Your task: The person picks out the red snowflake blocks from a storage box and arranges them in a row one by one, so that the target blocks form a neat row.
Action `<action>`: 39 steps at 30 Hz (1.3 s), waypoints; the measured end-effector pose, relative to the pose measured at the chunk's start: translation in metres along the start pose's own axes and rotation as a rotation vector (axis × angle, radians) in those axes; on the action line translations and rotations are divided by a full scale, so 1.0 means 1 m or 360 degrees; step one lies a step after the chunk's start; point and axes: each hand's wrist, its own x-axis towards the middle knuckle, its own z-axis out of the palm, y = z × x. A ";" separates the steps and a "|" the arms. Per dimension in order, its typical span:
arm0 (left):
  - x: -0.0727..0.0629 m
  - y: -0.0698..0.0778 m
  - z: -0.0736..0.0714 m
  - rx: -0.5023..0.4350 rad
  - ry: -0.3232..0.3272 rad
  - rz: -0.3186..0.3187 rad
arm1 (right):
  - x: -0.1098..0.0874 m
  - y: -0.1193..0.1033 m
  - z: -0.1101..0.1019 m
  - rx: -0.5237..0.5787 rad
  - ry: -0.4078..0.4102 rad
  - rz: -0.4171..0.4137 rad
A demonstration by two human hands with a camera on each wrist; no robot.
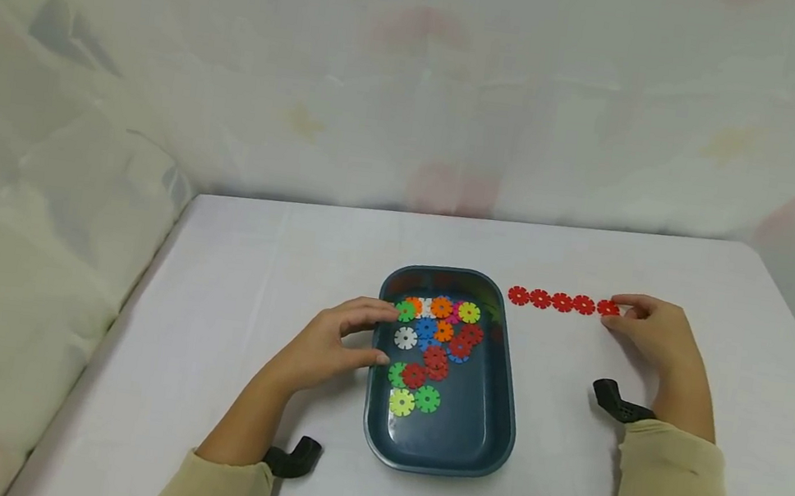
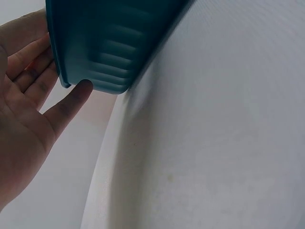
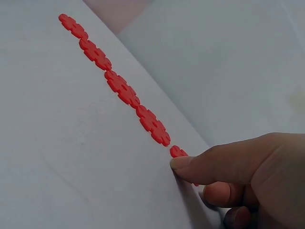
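Note:
My right hand (image 1: 657, 329) pinches a red notched plastic disc (image 1: 608, 309) between thumb and forefinger at the right end of a row of similar red discs (image 1: 562, 302). In the right wrist view a small gap separates the pinched disc (image 3: 178, 151) from its neighbour (image 3: 152, 126), and the thumb covers part of it. My left hand (image 1: 329, 343) is at the left side of a dark teal tray (image 1: 447, 453), fingers and thumb spread along its rim. The left wrist view shows the thumb tip against the tray's outer wall (image 2: 109, 52), with the fingers extended beside the rim.
Inside the tray lie several loose notched discs in green (image 1: 427, 399), white (image 1: 405, 337), blue (image 1: 426, 328), orange, yellow and red, mostly toward the back and left. A white cloth covers the table (image 1: 276, 266). Patterned fabric (image 1: 357, 94) hangs behind and at the left.

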 end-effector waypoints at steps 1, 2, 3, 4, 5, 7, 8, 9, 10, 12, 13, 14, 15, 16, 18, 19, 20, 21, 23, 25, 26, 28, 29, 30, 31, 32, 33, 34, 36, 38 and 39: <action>0.000 0.000 0.000 0.0000 0.0000 -0.0001 | 0.000 0.000 0.001 0.0006 0.0006 0.0002; 0.000 0.000 0.000 0.0000 0.0000 0.0000 | 0.001 -0.001 0.001 0.0013 0.0010 0.0008; 0.000 0.000 0.000 -0.0003 -0.0001 0.0003 | 0.001 -0.001 0.002 0.0019 0.0015 0.0018; 0.000 0.000 0.000 -0.0004 -0.0001 0.0004 | 0.001 -0.001 0.002 0.0021 0.0020 0.0025; 0.000 0.000 0.000 -0.0001 -0.0001 0.0004 | 0.002 -0.001 0.003 0.0021 0.0025 0.0029; 0.000 -0.001 0.000 0.0000 -0.0002 0.0009 | 0.002 -0.001 0.003 0.0030 0.0029 0.0040; 0.001 -0.001 0.000 0.0001 -0.0002 0.0014 | 0.002 -0.001 0.003 0.0032 0.0030 0.0042; 0.001 -0.001 0.000 0.0002 -0.0002 0.0017 | 0.002 -0.001 0.003 0.0030 0.0032 0.0039; 0.001 -0.002 0.000 0.0002 -0.0001 0.0018 | 0.003 0.000 0.003 0.0031 0.0032 0.0036; 0.000 -0.003 -0.001 -0.0002 -0.0001 0.0020 | 0.003 0.000 0.004 0.0031 0.0031 0.0032; 0.000 -0.003 -0.001 -0.0007 -0.0001 0.0020 | 0.003 0.000 0.004 0.0029 0.0032 0.0027; 0.000 -0.003 -0.001 -0.0011 -0.0001 0.0020 | 0.003 -0.001 0.004 0.0027 0.0033 0.0026; 0.000 -0.003 -0.001 -0.0014 -0.0001 0.0018 | 0.003 -0.001 0.004 0.0029 0.0034 0.0028; 0.000 -0.003 -0.001 -0.0017 -0.0002 0.0017 | 0.003 -0.001 0.004 0.0031 0.0035 0.0030; 0.001 -0.002 -0.001 -0.0018 -0.0001 0.0012 | 0.003 -0.001 0.004 0.0033 0.0038 0.0034; 0.001 -0.001 -0.001 -0.0018 -0.0001 0.0009 | 0.003 -0.001 0.004 0.0031 0.0042 0.0030; 0.001 -0.001 -0.001 -0.0016 -0.0001 0.0004 | 0.003 -0.002 0.004 0.0028 0.0042 0.0027; 0.001 0.000 -0.001 -0.0016 -0.0001 0.0000 | 0.003 -0.002 0.004 0.0027 0.0044 0.0024; 0.000 0.001 -0.001 -0.0020 -0.0001 -0.0011 | 0.002 -0.002 0.004 0.0017 0.0049 0.0018; 0.000 0.001 -0.001 -0.0023 -0.0002 -0.0020 | 0.001 -0.003 0.003 0.0011 0.0051 0.0011; 0.000 0.002 -0.001 -0.0025 -0.0001 -0.0024 | 0.001 -0.003 0.003 0.0008 0.0051 0.0013; 0.000 0.002 0.000 -0.0024 0.0002 -0.0032 | 0.001 -0.003 0.003 0.0001 0.0056 0.0019; 0.000 0.002 0.000 -0.0021 0.0002 -0.0034 | 0.001 -0.003 0.003 0.0004 0.0055 0.0023; 0.000 0.002 0.000 -0.0020 0.0002 -0.0037 | 0.001 -0.003 0.004 0.0008 0.0056 0.0026; 0.000 0.002 0.000 -0.0017 0.0004 -0.0039 | 0.001 -0.003 0.004 0.0009 0.0056 0.0030; 0.000 0.002 0.000 -0.0015 0.0005 -0.0041 | 0.000 -0.003 0.004 0.0010 0.0054 0.0034; 0.000 0.001 0.000 -0.0012 0.0005 -0.0044 | 0.000 -0.004 0.004 0.0018 0.0053 0.0040; 0.000 0.001 0.000 -0.0009 0.0006 -0.0045 | 0.000 -0.004 0.004 0.0022 0.0052 0.0042; 0.000 0.001 0.000 -0.0005 0.0008 -0.0049 | 0.000 -0.004 0.004 0.0027 0.0052 0.0045; 0.000 0.001 0.000 -0.0003 0.0009 -0.0052 | 0.000 -0.004 0.003 0.0029 0.0053 0.0041; 0.000 0.001 0.000 -0.0003 0.0009 -0.0053 | -0.001 -0.004 0.003 0.0032 0.0053 0.0039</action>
